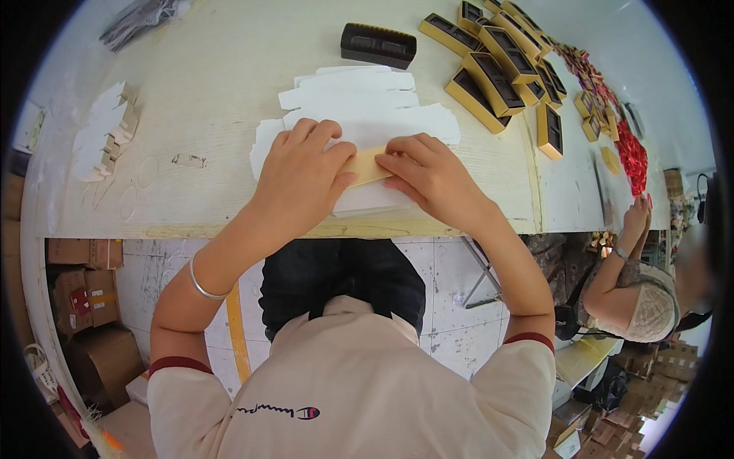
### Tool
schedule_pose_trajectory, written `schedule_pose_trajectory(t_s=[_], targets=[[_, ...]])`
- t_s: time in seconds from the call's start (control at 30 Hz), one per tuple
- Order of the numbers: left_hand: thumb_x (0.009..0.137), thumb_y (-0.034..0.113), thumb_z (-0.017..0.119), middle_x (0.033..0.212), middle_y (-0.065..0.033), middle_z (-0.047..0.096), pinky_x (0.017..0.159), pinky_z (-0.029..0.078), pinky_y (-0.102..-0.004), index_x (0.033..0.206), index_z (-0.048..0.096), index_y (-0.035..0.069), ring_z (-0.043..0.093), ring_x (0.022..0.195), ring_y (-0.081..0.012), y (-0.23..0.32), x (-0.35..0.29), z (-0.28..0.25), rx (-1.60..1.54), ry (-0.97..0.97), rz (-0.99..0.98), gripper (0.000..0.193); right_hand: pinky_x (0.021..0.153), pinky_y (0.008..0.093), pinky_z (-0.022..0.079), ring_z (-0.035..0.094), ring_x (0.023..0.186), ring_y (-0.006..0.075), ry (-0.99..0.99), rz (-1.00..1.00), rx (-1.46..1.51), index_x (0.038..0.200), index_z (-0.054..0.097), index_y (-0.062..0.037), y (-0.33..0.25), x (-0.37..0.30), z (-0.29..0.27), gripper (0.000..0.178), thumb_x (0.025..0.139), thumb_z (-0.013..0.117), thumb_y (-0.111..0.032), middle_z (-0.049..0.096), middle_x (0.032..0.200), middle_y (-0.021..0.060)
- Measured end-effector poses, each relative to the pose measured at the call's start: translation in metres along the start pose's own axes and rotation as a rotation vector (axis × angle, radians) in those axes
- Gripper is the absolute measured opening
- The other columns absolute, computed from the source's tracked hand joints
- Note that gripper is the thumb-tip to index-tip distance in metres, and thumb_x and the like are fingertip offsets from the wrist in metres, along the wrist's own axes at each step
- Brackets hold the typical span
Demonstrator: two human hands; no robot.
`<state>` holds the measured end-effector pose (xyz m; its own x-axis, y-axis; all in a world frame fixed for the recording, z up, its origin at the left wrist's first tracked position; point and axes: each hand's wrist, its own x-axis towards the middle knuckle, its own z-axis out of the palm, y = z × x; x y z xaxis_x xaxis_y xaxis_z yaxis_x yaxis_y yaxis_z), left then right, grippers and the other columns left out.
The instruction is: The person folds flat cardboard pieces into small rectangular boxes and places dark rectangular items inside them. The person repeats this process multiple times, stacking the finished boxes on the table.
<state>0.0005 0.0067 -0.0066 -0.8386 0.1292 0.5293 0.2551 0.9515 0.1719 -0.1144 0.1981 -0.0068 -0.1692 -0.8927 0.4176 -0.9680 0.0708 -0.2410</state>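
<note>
Near the table's front edge, a narrow gold cardboard box piece (365,166) lies between my two hands. My left hand (300,170) has its fingers curled and its thumb against the piece's left end. My right hand (433,177) pinches the right end between bent fingers and thumb. Under both hands lies a spread stack of flat white cardboard blanks (348,99). Beyond the stack stands a black plastic tray insert (378,46) with hollow compartments.
Gold boxes (493,80) with black inserts are heaped at the far right. Folded white cardboard pieces (107,138) lie at the left. Further right, another person's hands (636,218) are by a pile of red wrapped pieces (632,157). Brown cartons (92,298) stand below left.
</note>
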Motion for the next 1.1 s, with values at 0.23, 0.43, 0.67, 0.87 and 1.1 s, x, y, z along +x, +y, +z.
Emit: schedule_pose_trajectory(t_s=[0.23, 0.43, 0.67, 0.87, 1.1], targets=[[0.08, 0.014, 0.068, 0.087, -0.0052, 0.056, 0.07, 0.047, -0.0346, 0.09, 0.064, 0.004, 0.055, 0.081, -0.0236, -0.002, -0.003, -0.003, -0.155, -0.17, -0.003, 0.015, 0.074, 0.0329, 0.047, 0.054, 0.082, 0.0238, 0.027, -0.191, -0.243, 0.093, 0.06, 0.0014, 0.004, 0.007, 0.001, 0.024, 0.071, 0.062, -0.007, 0.055, 0.091, 0.009], [0.083, 0.013, 0.064, 0.081, -0.0078, 0.056, 0.067, 0.047, -0.0373, 0.085, 0.064, 0.003, 0.055, 0.076, -0.0272, -0.008, 0.002, 0.0, -0.309, -0.249, -0.084, 0.01, 0.073, 0.0357, 0.046, 0.055, 0.082, 0.0292, -0.057, 0.027, -0.082, 0.092, 0.061, 0.0013, -0.007, 0.008, 0.002, 0.02, 0.073, 0.059, -0.004, 0.056, 0.088, 0.013], [0.084, 0.016, 0.064, 0.085, -0.0071, 0.055, 0.068, 0.045, -0.0384, 0.093, 0.064, 0.005, 0.054, 0.078, -0.0276, -0.01, 0.02, -0.003, -0.1, -0.116, -0.111, 0.015, 0.07, 0.0399, 0.046, 0.055, 0.077, 0.0388, -0.245, 0.333, 0.328, 0.087, 0.06, 0.0043, 0.011, 0.038, -0.011, 0.01, 0.087, 0.053, -0.002, 0.061, 0.079, 0.0196], [0.083, 0.023, 0.071, 0.104, -0.0074, 0.051, 0.08, 0.043, -0.0331, 0.131, 0.044, 0.01, 0.05, 0.095, -0.0199, 0.025, 0.008, -0.043, -0.616, -0.027, -0.34, 0.057, 0.066, 0.0313, 0.046, 0.057, 0.07, 0.0225, 0.203, 0.684, 0.492, 0.093, 0.06, 0.0062, -0.015, 0.028, -0.047, 0.013, 0.091, 0.053, -0.005, 0.059, 0.076, 0.0155], [0.09, 0.022, 0.064, 0.114, -0.0123, 0.052, 0.08, 0.044, -0.0299, 0.147, 0.015, 0.016, 0.05, 0.094, -0.0159, 0.022, 0.016, -0.02, -1.128, 0.057, -0.356, 0.074, 0.084, 0.0363, 0.047, 0.057, 0.1, 0.0319, 0.162, 0.309, 0.729, 0.108, 0.062, -0.0013, -0.064, 0.023, -0.028, 0.029, 0.08, 0.06, 0.006, 0.057, 0.116, 0.0158]])
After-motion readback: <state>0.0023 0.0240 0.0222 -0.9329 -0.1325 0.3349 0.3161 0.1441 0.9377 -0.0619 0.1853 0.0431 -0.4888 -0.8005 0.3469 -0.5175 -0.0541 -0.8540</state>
